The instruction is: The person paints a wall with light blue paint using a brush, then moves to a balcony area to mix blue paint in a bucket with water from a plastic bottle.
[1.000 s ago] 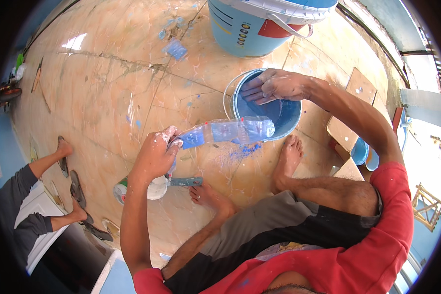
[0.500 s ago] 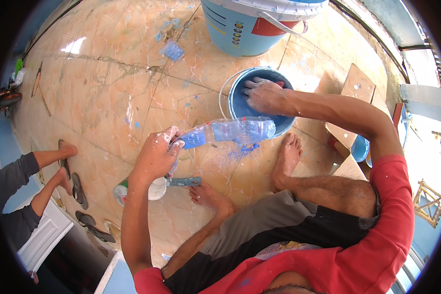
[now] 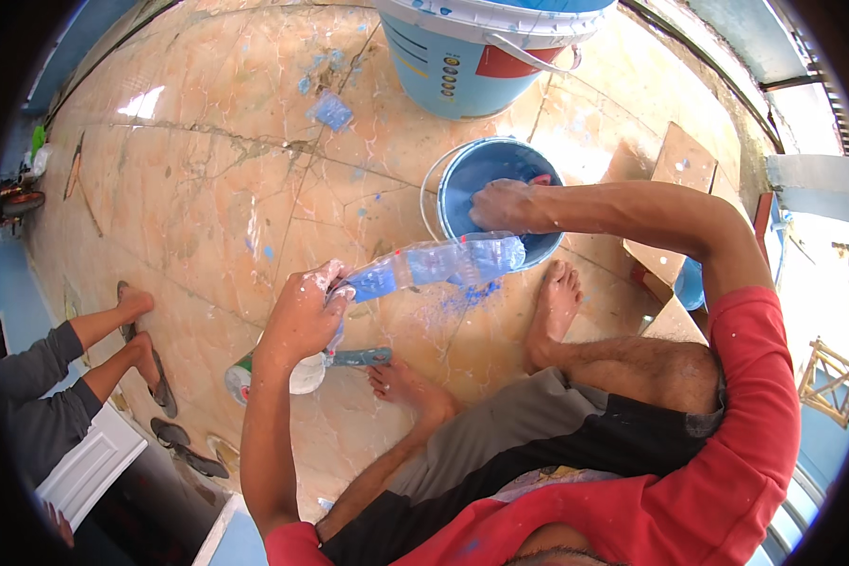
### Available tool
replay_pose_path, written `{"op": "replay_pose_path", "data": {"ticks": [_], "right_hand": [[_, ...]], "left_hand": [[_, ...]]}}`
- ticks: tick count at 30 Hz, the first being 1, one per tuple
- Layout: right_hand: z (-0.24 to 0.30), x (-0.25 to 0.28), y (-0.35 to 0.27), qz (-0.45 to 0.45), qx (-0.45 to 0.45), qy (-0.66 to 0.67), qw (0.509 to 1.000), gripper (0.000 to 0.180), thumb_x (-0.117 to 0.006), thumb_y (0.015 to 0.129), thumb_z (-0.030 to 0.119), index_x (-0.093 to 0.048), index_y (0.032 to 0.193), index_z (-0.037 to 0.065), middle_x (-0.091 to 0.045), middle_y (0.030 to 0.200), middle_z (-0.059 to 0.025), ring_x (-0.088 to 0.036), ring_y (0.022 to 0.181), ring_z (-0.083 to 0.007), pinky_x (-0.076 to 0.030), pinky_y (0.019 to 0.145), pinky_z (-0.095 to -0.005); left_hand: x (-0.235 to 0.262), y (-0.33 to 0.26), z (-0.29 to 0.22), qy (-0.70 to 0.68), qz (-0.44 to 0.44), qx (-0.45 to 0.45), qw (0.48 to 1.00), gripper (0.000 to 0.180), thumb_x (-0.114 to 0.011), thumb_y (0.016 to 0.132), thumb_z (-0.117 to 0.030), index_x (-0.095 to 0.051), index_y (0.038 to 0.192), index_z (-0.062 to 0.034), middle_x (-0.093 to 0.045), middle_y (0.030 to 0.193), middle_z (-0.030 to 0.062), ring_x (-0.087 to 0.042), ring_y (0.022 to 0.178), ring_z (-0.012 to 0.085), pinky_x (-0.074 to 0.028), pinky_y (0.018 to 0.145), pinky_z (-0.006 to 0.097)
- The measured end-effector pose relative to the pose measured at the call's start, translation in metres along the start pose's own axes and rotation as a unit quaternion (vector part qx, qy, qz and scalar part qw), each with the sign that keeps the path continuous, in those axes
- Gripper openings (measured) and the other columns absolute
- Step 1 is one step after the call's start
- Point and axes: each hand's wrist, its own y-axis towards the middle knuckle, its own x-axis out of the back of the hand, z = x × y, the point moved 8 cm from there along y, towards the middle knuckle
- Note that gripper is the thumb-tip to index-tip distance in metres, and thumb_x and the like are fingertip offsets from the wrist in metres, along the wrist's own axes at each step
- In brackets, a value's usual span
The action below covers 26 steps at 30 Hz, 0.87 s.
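Observation:
My left hand (image 3: 307,307), with white smears on its fingers, is closed round the gathered end of a long clear plastic bag (image 3: 415,266). Blue powder shows inside the bag, and its far end reaches the near rim of a small blue bucket (image 3: 450,219). My right hand (image 3: 509,206) is down inside that bucket, fingers curled under; whatever they hold is hidden. A small red thing (image 3: 541,180) shows inside the bucket beside my wrist. Spilled blue powder (image 3: 472,297) lies on the tiles below the bag.
A large paint pail (image 3: 453,71) stands beyond the bucket. Cardboard (image 3: 684,160) lies at the right. Near my left forearm are a white container (image 3: 307,374) and a grey-blue strip (image 3: 360,357). Another person's legs (image 3: 113,321) and dark sandals (image 3: 189,451) are at the left.
My right hand has moved slightly down and left in the bucket, its fingers going from outstretched to curled. The left hand still holds the bag, nearly in place. The other person's foot has shifted.

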Motion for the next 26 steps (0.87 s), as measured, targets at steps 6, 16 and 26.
{"op": "replay_pose_path", "data": {"ticks": [6,16,26], "right_hand": [[-0.001,0.039,-0.012,-0.073,-0.054,-0.044,0.995,0.014,-0.067,0.085,0.005,-0.079,0.087,-0.001,-0.078,0.088,-0.0229,-0.078,0.086,-0.0391,-0.064,0.077,-0.0460],[-0.020,0.110,-0.071,-0.111,-0.132,0.373,0.912,0.043,-0.056,0.110,0.034,-0.076,0.114,-0.004,-0.075,0.117,-0.0244,-0.074,0.112,-0.0383,-0.059,0.100,-0.0462],[-0.029,0.117,-0.119,-0.170,-0.040,0.566,0.806,0.043,-0.066,0.106,0.020,-0.065,0.142,-0.004,-0.068,0.136,-0.0297,-0.070,0.125,-0.0339,-0.062,0.100,-0.0378]], "left_hand": [[-0.002,0.003,0.002,0.009,0.005,-0.004,1.000,0.026,-0.067,0.095,-0.007,-0.068,0.118,0.0057,-0.074,0.101,0.0288,-0.072,0.096,0.0460,-0.056,0.085,0.047],[-0.001,0.003,0.001,-0.010,-0.003,-0.017,1.000,0.027,-0.069,0.093,-0.008,-0.068,0.115,0.0068,-0.072,0.093,0.0285,-0.069,0.085,0.0450,-0.053,0.078,0.045],[-0.004,0.008,0.002,0.001,0.007,0.005,1.000,0.030,-0.070,0.094,-0.008,-0.069,0.120,0.0058,-0.074,0.100,0.0284,-0.073,0.091,0.0411,-0.055,0.083,0.043]]}}
